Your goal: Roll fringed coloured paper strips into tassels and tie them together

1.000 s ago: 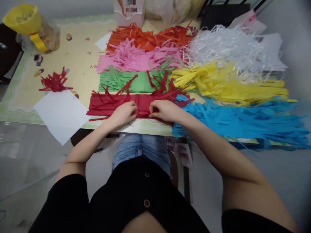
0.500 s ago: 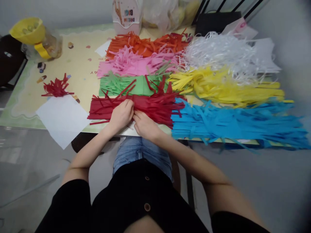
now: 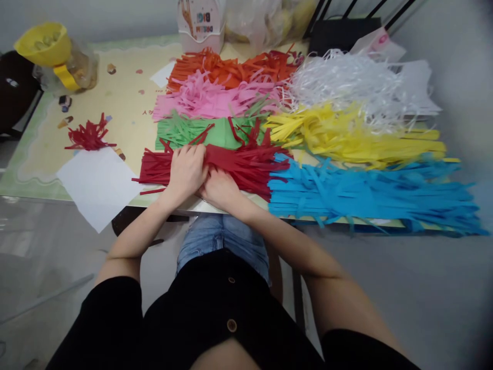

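Close to the table's front edge lies a dark red fringed paper tassel [image 3: 234, 159], its cut strips fanning out to both sides. My left hand [image 3: 188, 169] rests over its middle, fingers curled around the paper. Against it, my right hand [image 3: 219, 187] is closed at the tassel's near edge, its fingertips tucked under and hidden. Just behind, a green fringed tassel [image 3: 223, 133] lies flat, with a few red strips over it. A blue fringed tassel [image 3: 362, 192] touches the red strips on the right.
Pink [image 3: 219, 100], orange [image 3: 227, 74] and yellow fringed paper [image 3: 339, 133] lie behind, with white shredded strips [image 3: 342, 82]. At left are a small red tuft [image 3: 88, 134], a white sheet [image 3: 98, 185] overhanging the edge and a yellow-topped container [image 3: 46, 46]. A printed holder [image 3: 200, 25] stands at the back.
My left hand has spread further over the red tassel and turned palm-down. The right hand has slid slightly left and under the left one. Some red strips at the left have shifted.
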Tool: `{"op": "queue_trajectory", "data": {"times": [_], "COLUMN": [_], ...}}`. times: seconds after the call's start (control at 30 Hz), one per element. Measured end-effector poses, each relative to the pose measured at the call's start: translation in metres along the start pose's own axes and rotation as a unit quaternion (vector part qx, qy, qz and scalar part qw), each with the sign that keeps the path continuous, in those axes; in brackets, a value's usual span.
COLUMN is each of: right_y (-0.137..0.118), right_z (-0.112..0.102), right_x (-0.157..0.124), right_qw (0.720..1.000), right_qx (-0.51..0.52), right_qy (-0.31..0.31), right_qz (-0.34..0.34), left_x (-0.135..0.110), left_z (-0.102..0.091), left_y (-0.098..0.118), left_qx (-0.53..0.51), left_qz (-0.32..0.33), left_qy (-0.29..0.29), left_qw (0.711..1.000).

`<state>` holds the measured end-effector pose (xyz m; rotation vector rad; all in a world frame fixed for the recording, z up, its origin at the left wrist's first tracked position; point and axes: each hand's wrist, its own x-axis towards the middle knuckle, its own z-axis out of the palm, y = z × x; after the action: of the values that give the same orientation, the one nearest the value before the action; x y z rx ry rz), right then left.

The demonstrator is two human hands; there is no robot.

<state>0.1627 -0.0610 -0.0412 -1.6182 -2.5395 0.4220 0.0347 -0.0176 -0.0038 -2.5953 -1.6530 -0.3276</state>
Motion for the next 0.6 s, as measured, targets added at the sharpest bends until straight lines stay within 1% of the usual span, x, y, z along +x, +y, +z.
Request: {"op": "queue_trajectory", "data": {"times": [0.07,0.17,0.27,0.33,0.37,0.43,0.5,0.57,0.6], "right_y": [-0.003,-0.007,-0.009,-0.009,-0.009,-0.008,-0.008,-0.008,-0.008], "right_z": [0.007,0.014,0.013,0.009,0.008,0.006,0.006,0.008,0.009], "right_x": [0.005,0.007,0.007,0.008,0.008,0.008,0.008,0.008,0.007], "right_qw": [1.000,0.999,0.998,0.997,0.996,0.996,0.996,0.996,0.997], "right_qx": [-0.007,-0.002,0.015,0.022,0.025,0.027,0.028,0.026,0.025], "right_qy": [-0.003,-0.033,-0.062,-0.075,-0.081,-0.088,-0.087,-0.080,-0.078], "right_qz": [0.000,0.006,0.007,0.006,0.006,0.009,0.010,0.011,0.011], "left_x": [0.002,0.003,0.008,0.019,0.027,0.049,0.079,0.109,0.122], "left_z": [-0.007,-0.013,-0.023,-0.036,-0.046,-0.071,-0.102,-0.131,-0.143], "left_y": [0.001,0.000,-0.007,-0.014,-0.019,-0.029,-0.040,-0.048,-0.050], "left_qx": [-0.009,-0.035,-0.087,-0.138,-0.165,-0.202,-0.197,-0.166,-0.180], "left_qz": [-0.017,-0.032,-0.040,-0.045,-0.051,-0.065,-0.078,-0.080,-0.072], "left_qy": [0.000,0.014,0.053,0.099,0.128,0.188,0.233,0.248,0.248], "left_qw": [1.000,0.999,0.994,0.984,0.977,0.959,0.949,0.951,0.949]}}
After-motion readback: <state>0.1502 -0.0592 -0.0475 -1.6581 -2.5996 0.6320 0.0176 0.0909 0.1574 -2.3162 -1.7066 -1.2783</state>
